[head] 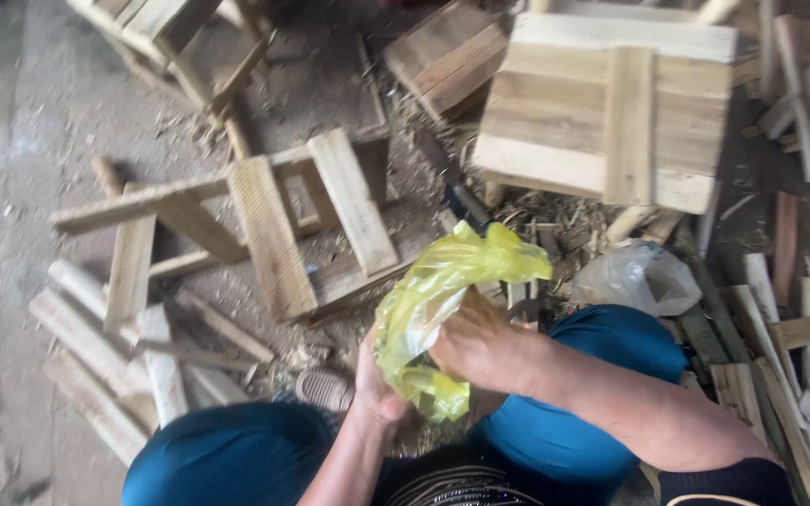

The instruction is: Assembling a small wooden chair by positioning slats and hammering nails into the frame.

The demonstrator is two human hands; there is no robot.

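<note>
Yellow plastic bag [442, 300] gripped by both hands between blue-clad knees [602, 375]. Left hand [375, 389] cupped under its lower end, fingers closed on the film. Right hand [480, 347] pushed into its side, closed on the plastic. Clear bag [637, 278] just beyond the right knee. Wooden stool frame [283, 220] tipped over on the floor, near a boxy stool [602, 112] and loose slats [105, 347].

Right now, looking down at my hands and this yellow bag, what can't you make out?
- What the yellow plastic bag holds: head view, its crumpled film and both hands cover the inside.
- Right hand fingers: tucked into the bag's folds.
- Left hand palm: behind the bag.
- Contents of the clear plastic bag: too cloudy to tell.
- Wooden stool legs: hidden under its seat.
</note>
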